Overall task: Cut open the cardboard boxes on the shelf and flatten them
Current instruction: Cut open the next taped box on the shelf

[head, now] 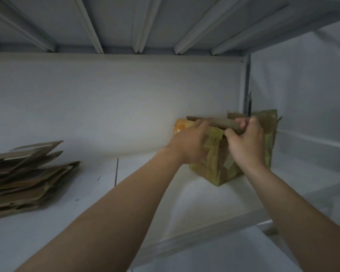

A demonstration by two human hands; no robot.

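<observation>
Our left hand's [192, 142] fingers [201, 123] lay fairly straight along the box's top flap [220, 123], touching it. Our right hand's [245, 141] fingers [241, 122] curled round the flap's right end, with a knife [249, 104] sticking up from that grip. The box [214, 165] stood right of centre on the white shelf [194, 203], and flattened cardboard [24, 173] lay stacked at the left edge.
</observation>
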